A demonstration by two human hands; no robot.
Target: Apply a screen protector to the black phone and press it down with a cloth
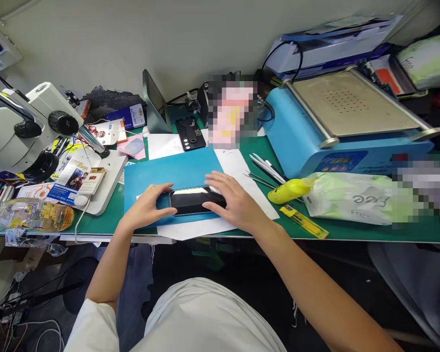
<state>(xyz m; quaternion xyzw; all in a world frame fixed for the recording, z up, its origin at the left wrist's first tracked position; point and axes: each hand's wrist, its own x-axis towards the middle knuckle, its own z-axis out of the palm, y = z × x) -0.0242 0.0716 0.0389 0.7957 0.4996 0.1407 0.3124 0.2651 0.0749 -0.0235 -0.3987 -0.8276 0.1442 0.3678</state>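
Note:
A smartphone point(190, 201) with a dark, glossy screen is level in front of me, over a blue mat point(176, 168). My left hand point(146, 205) grips its left end, the thumb at the near corner and the fingers at the far one. At the other end, my right hand point(236, 200) holds the phone, its thumb over the near edge and its fingers curved over the far right corner. A light streak reflects along the upper part of the screen. White paper point(190, 230) shows under the mat's near edge.
A microscope point(40, 127) stands at left, near a bottle point(40, 215). On the right are a blue heating plate machine point(300, 137), tweezers point(258, 181), a yellow squeeze bottle point(288, 190) and a wipes pack point(352, 200). A black phone case point(189, 134) lies behind the mat.

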